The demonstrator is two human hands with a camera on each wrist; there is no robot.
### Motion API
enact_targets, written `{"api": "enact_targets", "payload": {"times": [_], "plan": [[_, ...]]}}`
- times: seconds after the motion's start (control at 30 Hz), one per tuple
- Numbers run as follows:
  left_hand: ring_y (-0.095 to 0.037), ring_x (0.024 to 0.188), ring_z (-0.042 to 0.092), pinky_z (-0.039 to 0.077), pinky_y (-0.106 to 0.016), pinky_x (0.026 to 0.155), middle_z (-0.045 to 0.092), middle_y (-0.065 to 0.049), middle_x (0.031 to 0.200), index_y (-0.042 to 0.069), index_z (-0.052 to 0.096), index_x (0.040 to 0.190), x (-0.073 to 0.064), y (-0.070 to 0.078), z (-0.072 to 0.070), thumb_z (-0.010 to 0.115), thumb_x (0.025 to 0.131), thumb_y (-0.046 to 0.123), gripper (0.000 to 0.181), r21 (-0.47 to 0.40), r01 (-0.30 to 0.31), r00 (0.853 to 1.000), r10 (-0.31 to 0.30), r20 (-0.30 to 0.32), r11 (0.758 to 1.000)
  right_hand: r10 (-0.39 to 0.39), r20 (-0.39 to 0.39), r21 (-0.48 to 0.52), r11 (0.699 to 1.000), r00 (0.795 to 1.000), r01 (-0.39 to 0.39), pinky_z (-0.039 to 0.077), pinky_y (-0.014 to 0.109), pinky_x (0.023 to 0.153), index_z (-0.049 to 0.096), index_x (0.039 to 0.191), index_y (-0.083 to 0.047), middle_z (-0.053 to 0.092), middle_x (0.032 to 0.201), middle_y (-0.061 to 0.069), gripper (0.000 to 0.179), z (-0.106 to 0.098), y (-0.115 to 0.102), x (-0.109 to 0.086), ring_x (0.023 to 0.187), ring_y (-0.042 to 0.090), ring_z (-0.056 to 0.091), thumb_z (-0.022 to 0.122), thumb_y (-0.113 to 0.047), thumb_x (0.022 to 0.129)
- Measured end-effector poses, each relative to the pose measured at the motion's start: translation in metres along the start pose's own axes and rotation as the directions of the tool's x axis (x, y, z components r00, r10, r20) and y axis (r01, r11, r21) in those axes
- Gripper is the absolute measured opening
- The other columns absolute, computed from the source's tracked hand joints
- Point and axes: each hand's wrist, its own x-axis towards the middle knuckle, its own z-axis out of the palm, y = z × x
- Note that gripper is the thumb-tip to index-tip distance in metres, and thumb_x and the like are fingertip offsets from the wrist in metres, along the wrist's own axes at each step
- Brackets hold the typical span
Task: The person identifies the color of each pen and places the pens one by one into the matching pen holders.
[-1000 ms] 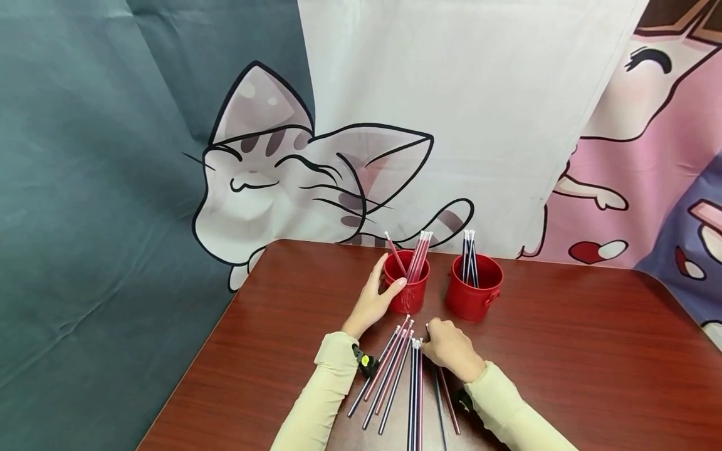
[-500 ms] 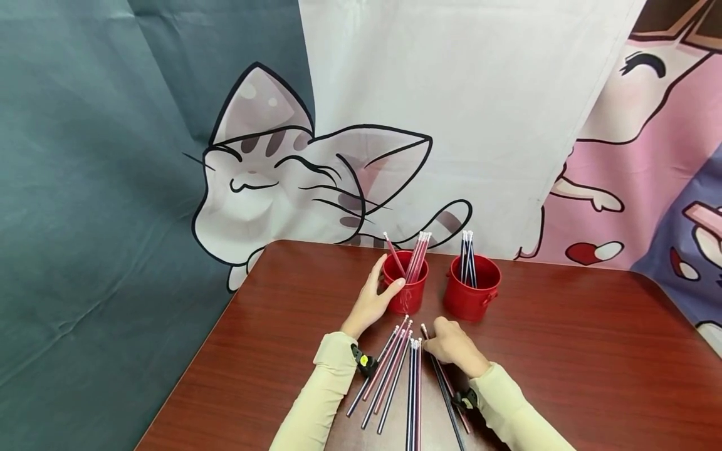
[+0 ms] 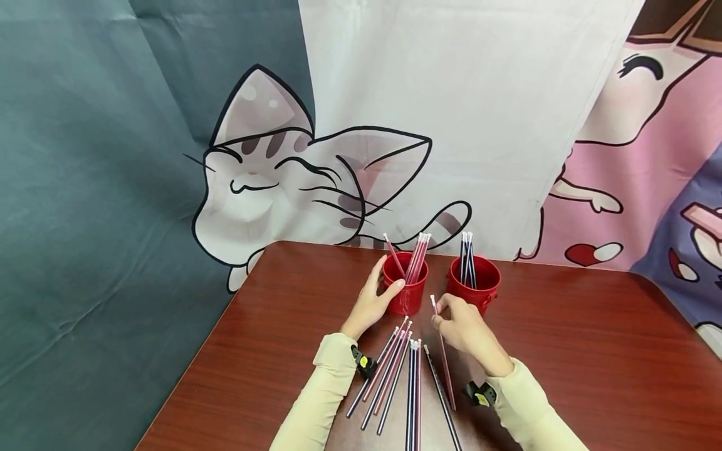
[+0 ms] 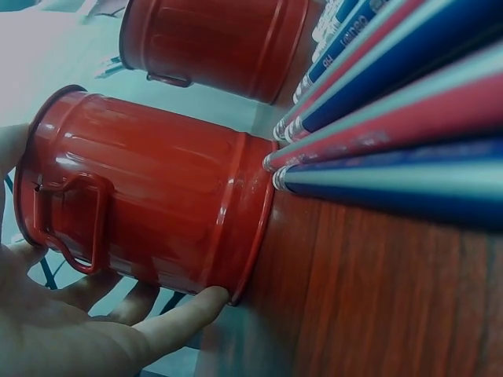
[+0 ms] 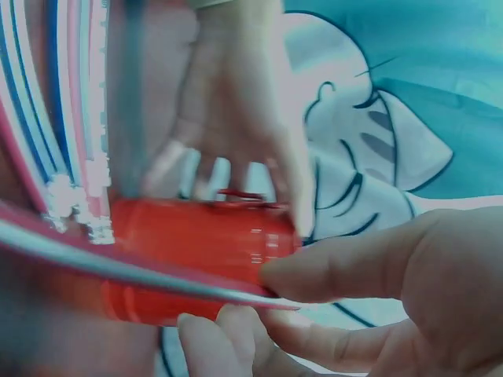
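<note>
In the head view my left hand (image 3: 369, 307) holds the left red bucket (image 3: 410, 300), thumb at the rim and fingers around its side. Several pink pencils (image 3: 417, 260) stand in that bucket. My right hand (image 3: 465, 329) pinches a pink pencil (image 3: 445, 369) near its white-tipped end, with its other end slanting down toward me. The right wrist view shows this striped pencil (image 5: 149, 267) between thumb and fingers, across the red bucket. A dark blue pencil (image 3: 440, 394) lies on the table below the right hand. The left wrist view shows the bucket's (image 4: 165, 188) wire handle beside the palm.
The right red bucket (image 3: 487, 282) holds several dark blue pencils (image 3: 468, 260). Mixed pink and blue pencils (image 3: 386, 376) lie fanned between my forearms, beside a tight row of pencils (image 3: 414, 394). A cat-patterned cloth (image 3: 366, 75) hangs behind the brown table (image 3: 586, 338).
My right hand has moved up and slightly right, drawing the pink pencil away from the dark blue one, which stays on the table. My left hand stays on the bucket.
</note>
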Motion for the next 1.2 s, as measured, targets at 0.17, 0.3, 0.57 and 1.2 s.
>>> {"api": "enact_targets", "payload": {"times": [0.17,0.3,0.57,1.2], "plan": [[-0.030,0.126,0.037,0.036,-0.048,0.100,0.034,-0.012,0.143,0.017,0.021,0.146,-0.001,0.000,0.001,0.056,0.090,0.026,0.066,-0.011,0.012,1.000,-0.012,0.006,1.000,-0.091,-0.100,-0.034,0.996,0.991,0.088,0.041,0.028,0.054,0.055,0.089,-0.008,0.053,0.068,0.004,0.008,-0.013,-0.007,-0.002,0.060,0.017,0.047,0.060,-0.009,0.083],[-0.029,0.126,0.038,0.037,-0.048,0.099,0.036,-0.010,0.143,0.018,0.023,0.145,0.000,-0.001,0.001,0.057,0.090,0.025,0.065,-0.021,0.019,1.000,-0.019,0.000,1.000,-0.161,-0.175,-0.008,0.987,0.971,0.162,0.045,0.028,0.057,0.054,0.092,-0.008,0.058,0.076,0.005,0.008,-0.020,-0.012,-0.002,0.064,0.016,0.051,0.059,-0.009,0.086],[-0.030,0.126,0.037,0.036,-0.050,0.100,0.035,-0.010,0.143,0.018,0.022,0.145,0.000,-0.003,0.001,0.057,0.090,0.025,0.066,-0.028,0.026,1.000,-0.026,0.005,0.999,-0.350,-0.383,-0.049,0.932,0.855,0.360,0.040,0.025,0.053,0.053,0.100,-0.008,0.057,0.072,0.002,0.014,-0.037,-0.035,0.010,0.058,0.015,0.046,0.059,-0.012,0.088],[-0.032,0.124,0.040,0.039,-0.049,0.097,0.037,-0.011,0.142,0.017,0.022,0.146,0.001,-0.002,-0.001,0.057,0.089,0.026,0.067,-0.042,0.026,1.000,-0.025,0.008,0.999,-0.439,-0.605,0.019,0.826,0.664,0.564,0.042,0.017,0.055,0.056,0.105,-0.004,0.060,0.084,0.006,0.019,-0.055,-0.079,0.049,0.071,0.013,0.056,0.058,-0.012,0.088]]}}
